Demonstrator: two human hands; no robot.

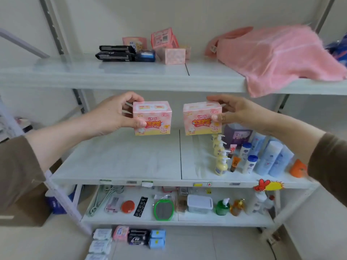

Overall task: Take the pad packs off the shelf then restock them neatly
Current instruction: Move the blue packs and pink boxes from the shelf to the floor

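Presently, the left hand (pixel 114 114) and right hand (pixel 235 112) are each gripping a pink pad box (pixel 152 118) (pixel 202 118) above the middle shelf (pixel 116 158), ideally keeping both level, labels forward, side by side.

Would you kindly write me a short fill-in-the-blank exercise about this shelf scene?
1. Each hand holds one ____ pad box: left hand, right hand.
2. The towel draped over the top shelf is ____.
3. The blue packs lie on the ____.

Missing words: pink; pink; floor
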